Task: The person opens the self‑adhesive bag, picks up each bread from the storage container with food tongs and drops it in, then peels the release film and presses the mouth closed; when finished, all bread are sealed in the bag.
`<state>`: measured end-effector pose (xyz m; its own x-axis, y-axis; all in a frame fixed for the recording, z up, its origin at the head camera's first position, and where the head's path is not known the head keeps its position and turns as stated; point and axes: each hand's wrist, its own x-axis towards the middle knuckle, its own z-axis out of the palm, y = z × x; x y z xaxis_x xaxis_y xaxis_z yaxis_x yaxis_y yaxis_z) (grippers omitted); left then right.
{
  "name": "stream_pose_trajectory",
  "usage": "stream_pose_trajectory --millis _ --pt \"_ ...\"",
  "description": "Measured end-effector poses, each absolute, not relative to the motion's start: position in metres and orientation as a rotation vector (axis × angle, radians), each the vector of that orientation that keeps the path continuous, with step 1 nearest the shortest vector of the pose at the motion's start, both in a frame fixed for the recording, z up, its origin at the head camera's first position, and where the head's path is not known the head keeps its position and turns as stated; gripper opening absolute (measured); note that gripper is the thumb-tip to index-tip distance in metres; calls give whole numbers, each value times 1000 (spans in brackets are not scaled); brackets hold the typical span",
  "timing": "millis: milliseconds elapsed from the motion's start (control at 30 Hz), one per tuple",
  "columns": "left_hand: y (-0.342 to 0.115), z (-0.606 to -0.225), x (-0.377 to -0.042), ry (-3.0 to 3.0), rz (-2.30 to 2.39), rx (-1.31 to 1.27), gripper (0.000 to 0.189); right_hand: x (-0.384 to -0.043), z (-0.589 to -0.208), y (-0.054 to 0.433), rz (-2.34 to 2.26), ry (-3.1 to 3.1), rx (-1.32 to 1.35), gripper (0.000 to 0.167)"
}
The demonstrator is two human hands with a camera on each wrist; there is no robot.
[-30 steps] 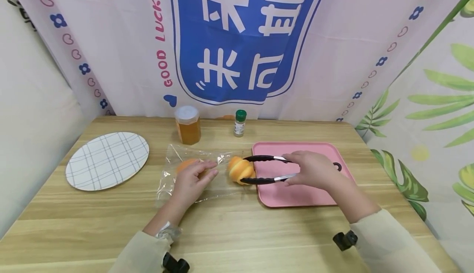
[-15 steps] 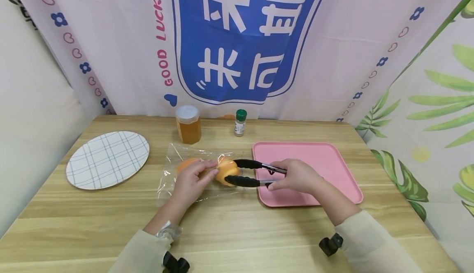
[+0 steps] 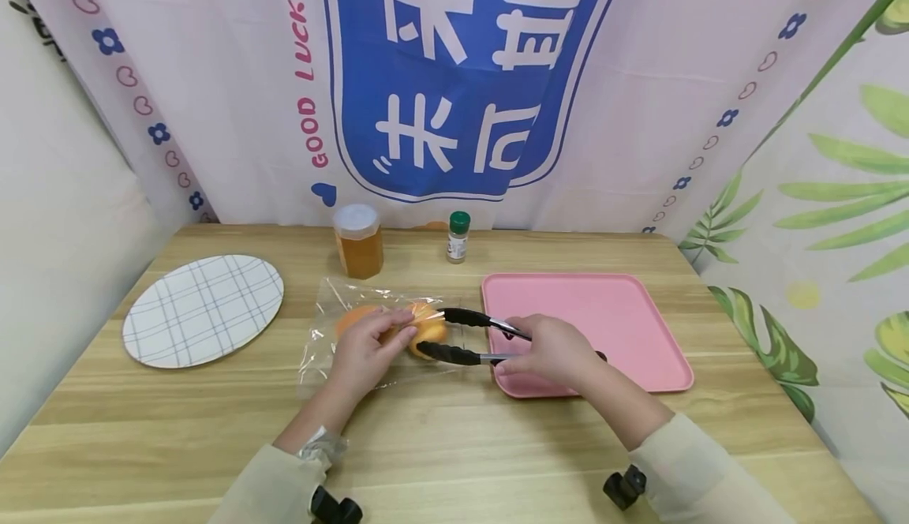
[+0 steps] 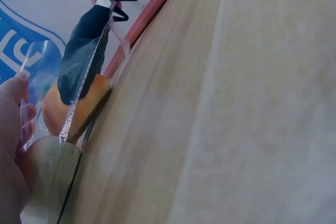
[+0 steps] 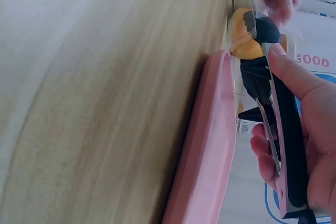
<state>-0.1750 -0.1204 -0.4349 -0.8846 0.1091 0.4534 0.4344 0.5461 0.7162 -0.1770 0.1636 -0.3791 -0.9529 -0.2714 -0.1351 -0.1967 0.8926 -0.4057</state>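
Plate [image 3: 202,311], white with a thin checked pattern, lies at the far left of the table [image 3: 426,461]. Next, at the back, stands the amber jar [image 3: 360,246] with a pale lid. In front of it lies the clear bag [image 3: 323,354]. It holds an orange bun [image 3: 355,317], partly covered from above by the left hand [image 3: 364,348], whose thumb and fingers pinch the bag. The left wrist view brings out what the head view hides: the bun's lower side and the plastic raised at the fingertips. Just right of those fingertips, the roll [image 3: 428,325] sits in the bag between the black tips of the tongs [image 3: 454,353]. Both wrist views show clear plastic over a tip. Farther back stands the green-capped bottle [image 3: 458,240]. The right hand [image 3: 554,352] grips the tongs; only the right wrist view shows its thumb along one arm and fingers curled under the other. The pink tray [image 3: 604,303] lies rightmost, partly beneath that hand.
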Motion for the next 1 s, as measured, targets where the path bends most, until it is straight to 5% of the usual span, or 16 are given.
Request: stream_pose_trajectory --millis 467,1000 --pt "-117 -437 -175 -2449 -1271 -417 19 -179 -378 192 -693 2797 -336 86" --pt "-119 -436 -175 -2422 -1259 -411 20 -156 -377 304 -846 2870 54 113"
